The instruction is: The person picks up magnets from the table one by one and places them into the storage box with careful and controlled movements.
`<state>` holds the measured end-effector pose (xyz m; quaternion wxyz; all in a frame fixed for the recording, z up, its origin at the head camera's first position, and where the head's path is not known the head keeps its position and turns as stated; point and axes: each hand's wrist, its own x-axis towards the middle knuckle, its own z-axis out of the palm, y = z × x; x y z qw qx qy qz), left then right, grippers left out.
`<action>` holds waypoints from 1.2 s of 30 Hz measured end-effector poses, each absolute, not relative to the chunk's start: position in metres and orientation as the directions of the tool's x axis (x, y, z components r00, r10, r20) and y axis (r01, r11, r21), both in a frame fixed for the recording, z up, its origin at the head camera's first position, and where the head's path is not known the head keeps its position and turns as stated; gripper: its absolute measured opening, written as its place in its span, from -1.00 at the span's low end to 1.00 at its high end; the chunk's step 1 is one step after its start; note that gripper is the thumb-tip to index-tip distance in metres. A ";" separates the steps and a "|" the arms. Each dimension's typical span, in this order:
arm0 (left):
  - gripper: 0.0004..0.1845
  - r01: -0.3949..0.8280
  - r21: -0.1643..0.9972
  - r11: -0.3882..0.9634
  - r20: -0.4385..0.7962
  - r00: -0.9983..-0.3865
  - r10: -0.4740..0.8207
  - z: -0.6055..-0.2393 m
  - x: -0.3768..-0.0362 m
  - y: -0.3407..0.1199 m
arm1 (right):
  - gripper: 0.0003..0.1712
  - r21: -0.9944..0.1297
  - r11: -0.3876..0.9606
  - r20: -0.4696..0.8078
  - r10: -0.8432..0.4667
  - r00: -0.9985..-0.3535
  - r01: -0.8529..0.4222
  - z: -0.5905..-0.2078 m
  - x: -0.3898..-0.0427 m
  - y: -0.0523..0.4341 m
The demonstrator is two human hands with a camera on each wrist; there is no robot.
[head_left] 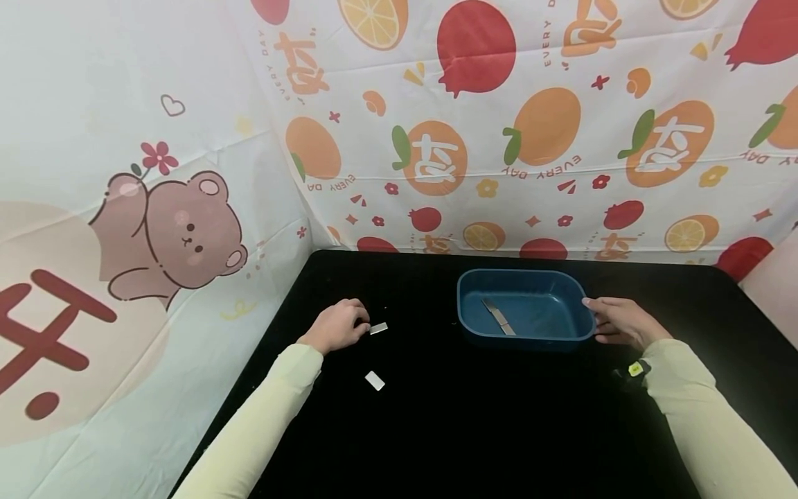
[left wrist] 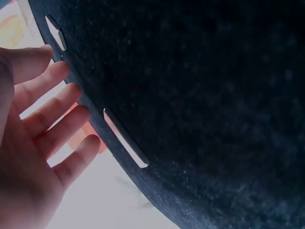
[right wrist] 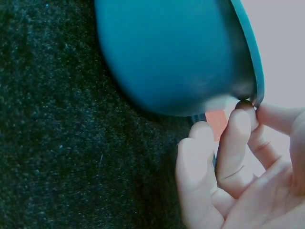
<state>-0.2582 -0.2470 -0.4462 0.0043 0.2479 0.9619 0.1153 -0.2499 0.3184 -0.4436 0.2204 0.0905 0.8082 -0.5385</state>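
Note:
My left hand [head_left: 337, 326] is over the left part of the black table, its fingers loosely bent around nothing. Right by its fingertips lies a small white rectangular piece [head_left: 378, 328], which appears apart from them in the left wrist view. Nearer to me on the tabletop is a second white rectangular piece [head_left: 375, 380], also visible in the left wrist view as a pale bar [left wrist: 126, 138]. With thumb and fingers, my right hand [head_left: 626, 322] pinches the right rim of a blue plastic basin [head_left: 530, 342]. Slim greyish flat pieces [head_left: 497, 316] lie inside the basin.
The black table [head_left: 486, 423] meets a fruit-printed cloth [head_left: 374, 208] at its back edge. A bear-printed cloth [head_left: 262, 208] hangs along its left side. A small dark device with a yellow-green label [head_left: 636, 369] sits at the right wrist.

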 end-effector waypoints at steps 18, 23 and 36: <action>-0.88 0.378 0.253 0.890 0.006 -0.921 0.390 -0.449 -0.256 -0.239 | -0.44 -0.835 0.402 -0.444 -0.092 -0.891 0.375 -0.442 -0.249 0.317; -0.90 0.386 0.253 0.887 0.020 -0.919 0.394 -0.450 -0.255 -0.239 | -0.42 -0.836 0.405 -0.441 -0.091 -0.893 0.371 -0.443 -0.249 0.317; -0.93 0.396 0.230 0.889 0.005 -0.914 0.405 -0.449 -0.257 -0.235 | -0.46 -0.837 0.405 -0.437 -0.089 -0.895 0.368 -0.444 -0.250 0.317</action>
